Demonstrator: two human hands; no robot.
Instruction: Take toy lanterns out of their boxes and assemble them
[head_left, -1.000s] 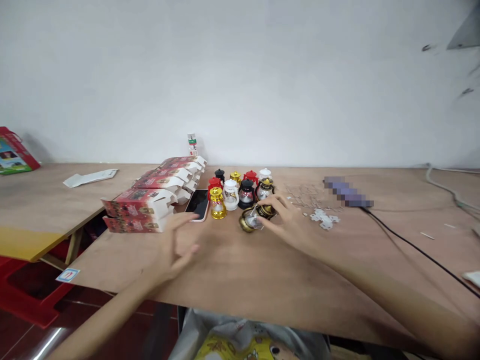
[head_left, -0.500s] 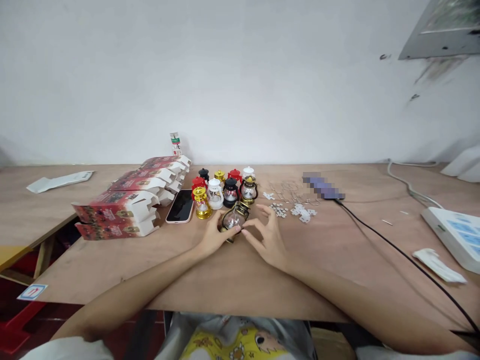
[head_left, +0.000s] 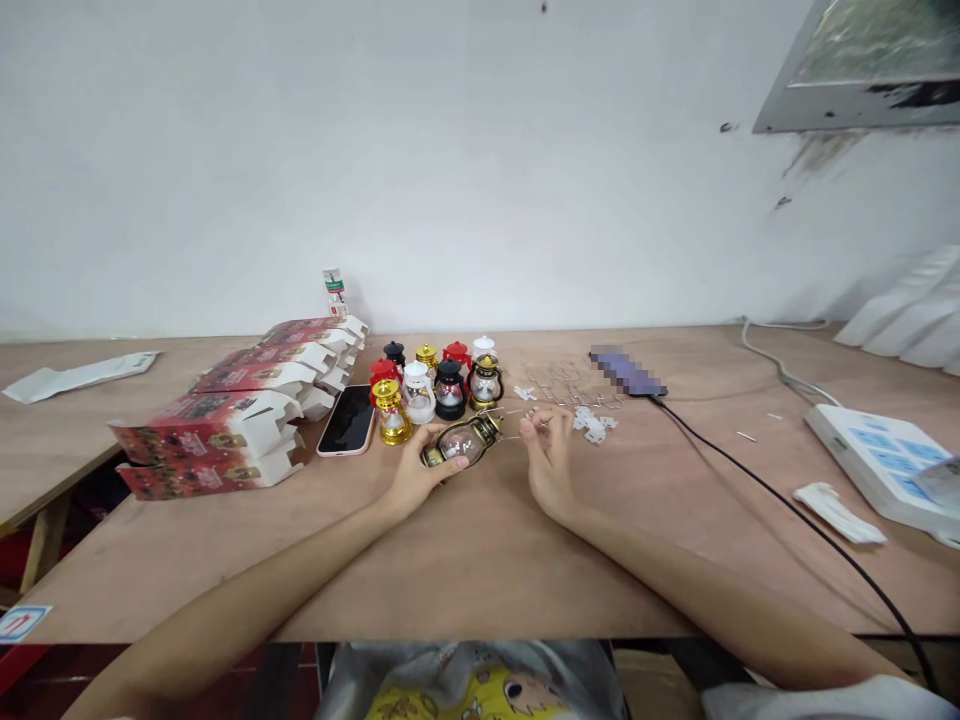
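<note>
My left hand is closed around a small bronze-coloured toy lantern, its thumb across the clear globe. The lantern lies tilted, with its cap pointing right and away from me. In the fingertips of my right hand is a thin wire handle, pinched, with its ends reaching left towards the lantern's cap. Whether those ends touch the cap I cannot tell. Just beyond my hands stand several small lanterns in gold, white, black, red and bronze, among them a gold lantern and a white lantern.
Loose wire handles and white plastic pieces lie beyond my right hand. Red printed boxes and a phone are on the left. At right are a blurred blue device, its black cable and a white box.
My right hand has gone from spread fingers beside the lantern to pinching a wire handle. The lantern has tipped further over to the right in my left hand. The view has shifted slightly.
</note>
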